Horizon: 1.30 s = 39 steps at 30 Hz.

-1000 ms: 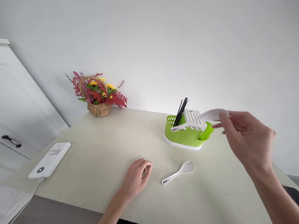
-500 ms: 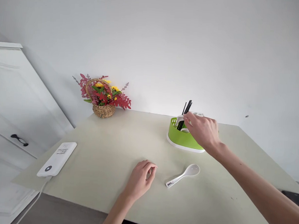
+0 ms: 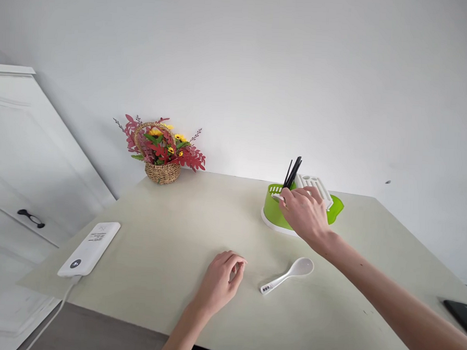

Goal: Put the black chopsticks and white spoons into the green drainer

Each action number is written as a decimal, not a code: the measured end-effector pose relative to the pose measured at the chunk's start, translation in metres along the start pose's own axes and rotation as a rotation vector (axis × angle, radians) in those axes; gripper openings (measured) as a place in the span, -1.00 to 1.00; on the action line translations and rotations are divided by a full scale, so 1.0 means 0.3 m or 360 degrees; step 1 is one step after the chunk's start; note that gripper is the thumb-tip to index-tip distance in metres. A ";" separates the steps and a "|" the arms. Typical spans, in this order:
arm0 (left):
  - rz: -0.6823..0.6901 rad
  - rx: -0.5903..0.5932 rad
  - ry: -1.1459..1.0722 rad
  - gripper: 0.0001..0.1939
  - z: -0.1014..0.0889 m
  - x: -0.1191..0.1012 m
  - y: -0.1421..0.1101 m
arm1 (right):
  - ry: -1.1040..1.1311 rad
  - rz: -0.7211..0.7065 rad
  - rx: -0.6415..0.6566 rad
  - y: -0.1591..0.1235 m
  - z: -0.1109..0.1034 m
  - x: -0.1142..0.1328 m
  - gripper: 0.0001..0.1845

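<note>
Right hand (image 3: 304, 212): pinches glossy white spoon (image 3: 278, 196) at green oval plastic caddy (image 3: 273, 212)
Left hand (image 3: 219, 281): half-curled on pale tabletop (image 3: 154, 254)

Printed in short dark lines (image 3: 98, 236) on a white slab-shaped device (image 3: 90, 252) at the lower left of the frame, above a dark round mark (image 3: 76, 264); too small to read. Stamped with tiny dark squares (image 3: 265, 288) on the handle of a white spoon (image 3: 290, 272), right of bottom centre; equally illegible.
</note>
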<state>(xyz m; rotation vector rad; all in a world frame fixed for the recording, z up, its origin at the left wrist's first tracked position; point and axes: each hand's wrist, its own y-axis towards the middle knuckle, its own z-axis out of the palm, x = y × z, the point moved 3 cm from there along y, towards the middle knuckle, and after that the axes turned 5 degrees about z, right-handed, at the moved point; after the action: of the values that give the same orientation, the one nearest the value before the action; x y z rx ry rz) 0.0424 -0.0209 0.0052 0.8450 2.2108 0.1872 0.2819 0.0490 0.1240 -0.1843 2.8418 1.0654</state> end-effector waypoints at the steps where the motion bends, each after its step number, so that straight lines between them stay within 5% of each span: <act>1: -0.0006 0.0004 -0.0004 -0.81 0.000 0.000 -0.001 | 0.0012 -0.0012 0.0004 -0.004 0.005 0.001 -0.75; 6: -0.0024 0.0015 -0.0020 -0.81 -0.001 -0.004 -0.002 | 0.0111 -0.0099 0.0007 -0.042 0.001 -0.014 -0.78; 11: -0.0040 0.0017 -0.0022 -0.80 0.003 0.000 0.000 | 0.0502 -0.0222 -0.0198 -0.148 -0.101 -0.043 -0.63; 15: -0.0033 0.0022 -0.0009 -0.80 0.007 0.002 -0.001 | 0.0622 0.0033 -0.0234 -0.296 -0.123 -0.103 -0.82; 17: -0.0024 0.0027 -0.0003 -0.80 0.008 0.001 -0.001 | 0.0615 0.0265 0.0035 -0.375 -0.079 -0.145 -0.85; 22: -0.0012 0.0027 -0.0001 -0.81 0.007 -0.001 0.004 | 0.0959 0.0695 0.0930 -0.535 0.059 -0.218 -0.53; 27: -0.0039 0.0020 -0.0003 -0.82 0.008 0.002 0.006 | 0.1220 0.0847 0.1318 -0.577 0.114 -0.182 -0.55; 33: -0.0055 0.0014 -0.0024 -0.82 0.006 0.000 0.007 | 0.1344 0.0841 0.1228 -0.521 0.098 -0.099 -0.58; 39: -0.0020 0.0011 -0.0012 -0.80 0.001 -0.006 0.008 | 0.1129 0.0788 0.0558 -0.292 -0.165 -0.146 -0.57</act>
<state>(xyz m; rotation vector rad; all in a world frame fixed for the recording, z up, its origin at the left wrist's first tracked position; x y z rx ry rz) 0.0447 -0.0203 0.0069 0.8338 2.2102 0.1702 0.3355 -0.0457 0.1106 0.2359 3.7968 0.6003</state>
